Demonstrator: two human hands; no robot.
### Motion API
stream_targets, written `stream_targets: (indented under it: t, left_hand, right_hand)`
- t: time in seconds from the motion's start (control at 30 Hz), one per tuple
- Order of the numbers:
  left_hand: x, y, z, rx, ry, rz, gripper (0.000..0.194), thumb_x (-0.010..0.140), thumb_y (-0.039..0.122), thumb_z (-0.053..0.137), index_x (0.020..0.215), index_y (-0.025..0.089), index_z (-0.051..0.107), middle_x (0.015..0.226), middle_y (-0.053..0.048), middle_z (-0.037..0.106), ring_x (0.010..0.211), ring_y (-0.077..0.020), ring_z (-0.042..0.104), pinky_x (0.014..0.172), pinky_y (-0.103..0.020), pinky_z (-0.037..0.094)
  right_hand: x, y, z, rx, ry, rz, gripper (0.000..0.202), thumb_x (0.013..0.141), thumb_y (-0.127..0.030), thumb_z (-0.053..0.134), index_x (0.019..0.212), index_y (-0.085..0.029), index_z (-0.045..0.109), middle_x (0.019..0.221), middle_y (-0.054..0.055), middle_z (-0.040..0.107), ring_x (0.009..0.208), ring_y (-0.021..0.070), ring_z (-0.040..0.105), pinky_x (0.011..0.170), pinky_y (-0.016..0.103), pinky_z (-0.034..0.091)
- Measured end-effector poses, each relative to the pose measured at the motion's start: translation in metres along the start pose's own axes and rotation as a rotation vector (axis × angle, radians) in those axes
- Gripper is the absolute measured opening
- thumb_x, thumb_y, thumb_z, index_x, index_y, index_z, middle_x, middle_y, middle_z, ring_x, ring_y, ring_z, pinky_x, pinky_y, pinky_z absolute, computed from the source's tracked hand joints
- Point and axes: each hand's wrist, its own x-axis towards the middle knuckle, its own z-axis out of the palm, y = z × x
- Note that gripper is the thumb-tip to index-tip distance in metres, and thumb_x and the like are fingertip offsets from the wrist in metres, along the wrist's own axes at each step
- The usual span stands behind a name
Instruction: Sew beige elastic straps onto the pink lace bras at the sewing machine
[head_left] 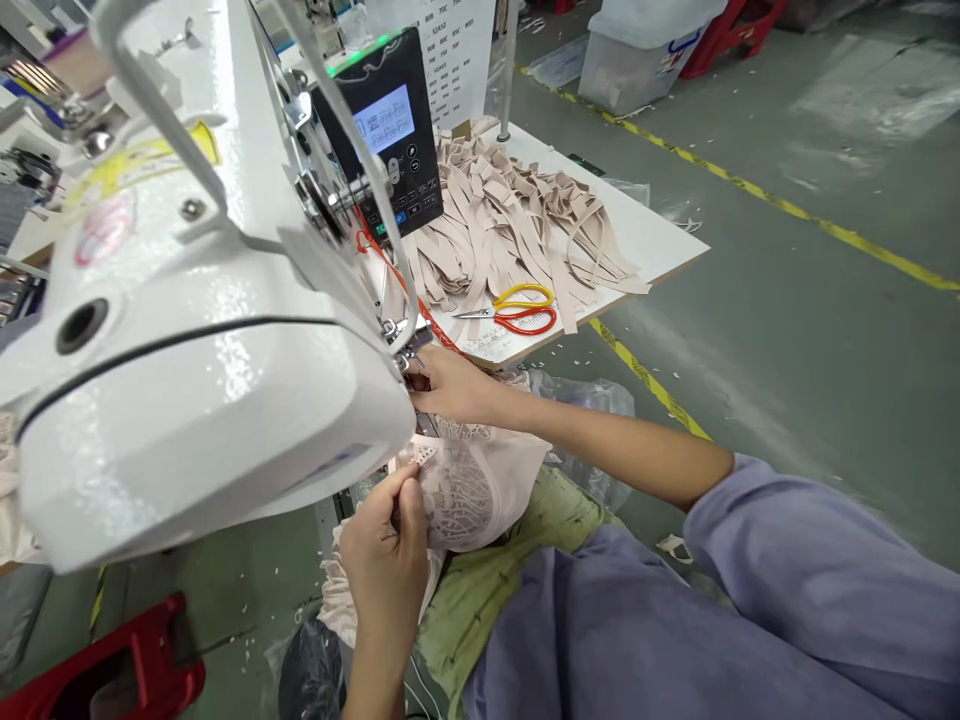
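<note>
A pale pink lace bra [457, 490] hangs at the front of a white sewing machine [202, 420], draped over my lap. My left hand [390, 540] pinches the upper edge of its lace between thumb and fingertips, just below the machine head. My right hand [454, 388] reaches in under the head beside the needle area, fingers bent. The machine partly hides those fingertips, and I cannot make out what they hold. Scissors [517, 310] with one yellow and one red handle lie on the white tabletop [660, 245], beyond my right hand.
A heap of beige fabric strips [510, 220] covers much of the tabletop. A black control panel [390, 130] with a lit screen stands beside the machine. A red stool [112, 660] is at lower left, a plastic bin [637, 60] on the floor behind. Green cloth [502, 570] lies on my lap.
</note>
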Motion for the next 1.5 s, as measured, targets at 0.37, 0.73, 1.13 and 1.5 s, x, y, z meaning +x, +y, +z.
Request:
stream_targets:
  t: [0.37,0.73,1.13,1.5]
  left_hand:
    - [-0.004,-0.001,0.007,-0.005,0.022,0.005,0.029,0.095,0.033,0.051,0.109,0.022,0.073,0.107,-0.007,0.078,0.095,-0.0221,0.074,0.080,-0.030,0.057]
    - [-0.017,-0.018,0.026,0.140,0.274,0.135,0.039,0.092,0.032,0.058,0.127,0.015,0.055,0.120,-0.018,0.063,0.115,-0.0296,0.059,0.098,-0.044,0.046]
    - [-0.020,0.012,0.046,0.390,0.201,0.325,0.055,0.089,0.036,0.064,0.139,0.015,0.055,0.136,-0.021,0.050,0.125,-0.0344,0.046,0.106,-0.047,0.034]
    - [-0.012,0.007,0.047,0.391,0.187,0.309,0.052,0.089,0.033,0.064,0.138,0.017,0.056,0.133,-0.021,0.049,0.124,-0.0354,0.045,0.104,-0.048,0.034]
  right_hand:
    - [-0.005,0.001,-0.003,0.013,0.009,-0.009,0.006,0.080,-0.017,0.065,0.085,-0.017,0.060,0.088,0.002,0.056,0.080,0.0143,0.051,0.073,0.027,0.042]
    - [-0.007,-0.001,-0.003,0.046,0.043,0.003,0.006,0.079,-0.015,0.062,0.085,-0.015,0.061,0.093,0.003,0.053,0.074,0.0114,0.047,0.071,0.025,0.042]
    - [-0.012,-0.001,0.002,-0.040,0.056,-0.032,0.005,0.082,-0.021,0.056,0.083,-0.016,0.057,0.101,0.007,0.056,0.081,0.0146,0.047,0.073,0.027,0.042]
    - [-0.002,-0.003,0.002,0.016,0.056,0.038,0.008,0.072,-0.014,0.057,0.078,-0.016,0.052,0.090,0.003,0.054,0.077,0.0143,0.047,0.067,0.026,0.039]
